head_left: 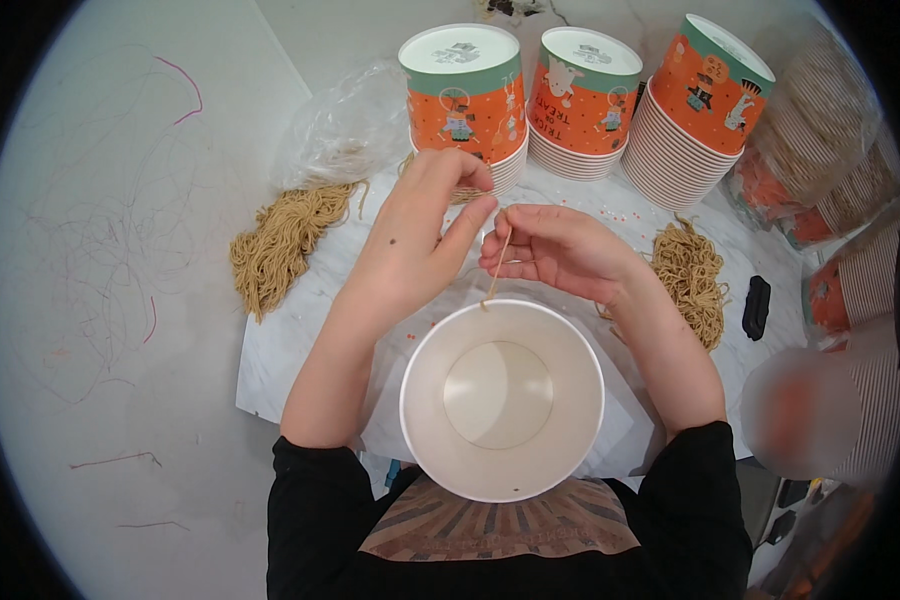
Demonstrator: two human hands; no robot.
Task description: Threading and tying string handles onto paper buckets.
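Observation:
A white paper bucket (420, 405) stands against my front with its open mouth up. From a spot at its far rim, a thin tan cord (496, 275) runs up to my right hand (570, 245), whose thumb and fingers pinch its upper end. My left hand (410, 235) hovers just left of it, fingers curved, with a small gap between thumb and index finger. Nothing shows in that gap. The palm side of the left hand is hidden.
Upside-down stacks of orange and green paper buckets (465, 110) line the table's back. Bundles of tan cord lie left (288, 240) and right (688, 280). A clear plastic bag (345, 115) is at back left. A small black object (757, 308) and bagged buckets (810, 120) are at right.

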